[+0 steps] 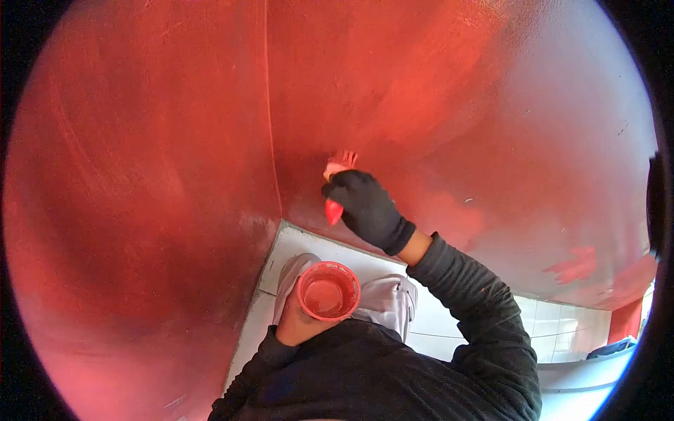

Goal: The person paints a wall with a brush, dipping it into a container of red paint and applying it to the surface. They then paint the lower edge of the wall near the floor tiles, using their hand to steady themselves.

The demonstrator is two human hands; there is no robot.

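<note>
At far left stands a red left wall (133,175), meeting the right wall (421,91) at an upright seam (267,91) that runs down toward 6 o'clock and ends at the white floor (298,237). Just right of that seam's line, low down, the bare left hand (296,324) curls round a red cup (328,272), its mouth facing up and its inside coated with what looks like red paint (324,296). The brush (334,171) lies at 12 o'clock from the cup, apart from it, in front of the right wall near the seam. Its long axis runs roughly from 12 to 6 o'clock, bristles uppermost and leaning slightly toward 1, red handle end pointing down toward the cup. The gloved right hand (368,210) grips the brush near its middle and is the nearer hand to it; from that hand's centre the bristles lie at 11 o'clock, the handle end at 9. Whether the bristles touch the right wall, I cannot tell. Farther right, that wall turns patchy, greyish toward 2 o'clock.
</note>
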